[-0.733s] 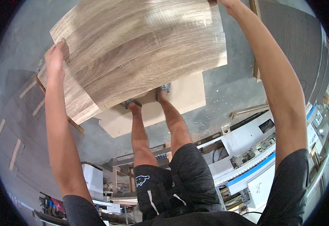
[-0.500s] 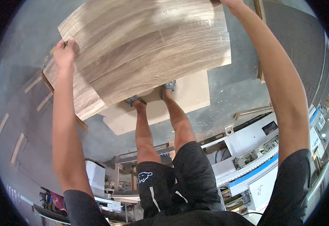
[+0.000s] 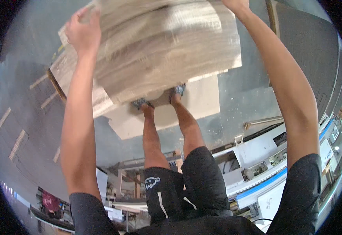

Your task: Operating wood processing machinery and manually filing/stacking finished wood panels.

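Several wood-grain boards [image 3: 167, 47] lie in front of me, overlapping unevenly, their surface smeared by motion. Over the left end of the top board is my left hand [image 3: 84, 33], its thumb and fingers apart and blurred; no grip on an edge shows. At the far right end of the board, my right hand [image 3: 237, 4] is closed at the edge, with its fingertips partly cut off by the picture's top. Below the near edge, a plain beige sheet [image 3: 202, 98] lies under my feet.
A dark panel stack [image 3: 308, 47] stands at right. Grey panels with pale strips [image 3: 18, 145] lie at left. A white machine with a blue strip [image 3: 263, 184] is near my right side, and a wooden frame [image 3: 129, 178] is behind my legs.
My left hand has left the board's left edge, moving farther away and right, with its fingers parting. The right hand has shifted slightly left. The top board has moved slightly.
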### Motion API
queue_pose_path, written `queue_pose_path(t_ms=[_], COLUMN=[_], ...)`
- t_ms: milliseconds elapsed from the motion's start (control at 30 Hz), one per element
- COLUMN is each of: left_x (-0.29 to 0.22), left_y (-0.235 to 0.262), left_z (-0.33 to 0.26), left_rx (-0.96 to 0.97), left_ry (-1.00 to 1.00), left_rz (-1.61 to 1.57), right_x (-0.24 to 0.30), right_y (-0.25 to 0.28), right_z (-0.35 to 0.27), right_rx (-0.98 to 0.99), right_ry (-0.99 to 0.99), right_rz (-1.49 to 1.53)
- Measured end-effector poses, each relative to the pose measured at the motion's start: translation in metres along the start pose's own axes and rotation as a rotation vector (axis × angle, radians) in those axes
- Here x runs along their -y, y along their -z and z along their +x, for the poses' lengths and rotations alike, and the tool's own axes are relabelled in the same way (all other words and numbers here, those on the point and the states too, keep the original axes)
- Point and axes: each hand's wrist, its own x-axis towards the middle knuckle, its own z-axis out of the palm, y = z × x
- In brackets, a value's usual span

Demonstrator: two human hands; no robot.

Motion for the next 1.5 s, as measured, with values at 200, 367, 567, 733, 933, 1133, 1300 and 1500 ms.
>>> queue_pose_path(t_ms=[200, 367, 567, 733, 933, 1133, 1300, 1500], left_x=[0.064, 0.095, 0.057, 0.044, 0.032, 0.05, 0.074, 0.077], left_y=[0.021, 0.021, 0.022, 0.033, 0.054, 0.121, 0.182, 0.224], left_z=[0.046, 0.047, 0.033, 0.06, 0.058, -0.004, -0.113, -0.243], left_rx=[0.119, 0.379, 0.413, 0.601, 0.67, 0.438, 0.343, 0.251], left_ry=[0.384, 0.178, -0.464, -0.585, -0.505, -0.43, -0.143, 0.253], left_rz=[0.355, 0.406, 0.466, 0.419, 0.361, 0.362, 0.212, 0.034], right_x=[0.016, 0.056, 0.063, 0.064, 0.079, 0.079, 0.081, 0.13], right_y=[0.004, -0.01, -0.022, -0.03, -0.053, -0.086, -0.088, -0.075], right_z=[-0.002, -0.02, -0.046, -0.034, 0.03, 0.049, 0.043, 0.044], right_rx=[-0.158, 0.276, 0.039, -0.03, -0.08, -0.06, -0.002, 0.212], right_ry=[0.033, -0.124, 0.215, 0.327, 0.418, 0.639, 0.637, 0.466], right_rz=[-0.001, 0.168, -0.137, -0.205, 0.012, -0.058, -0.094, -0.253])
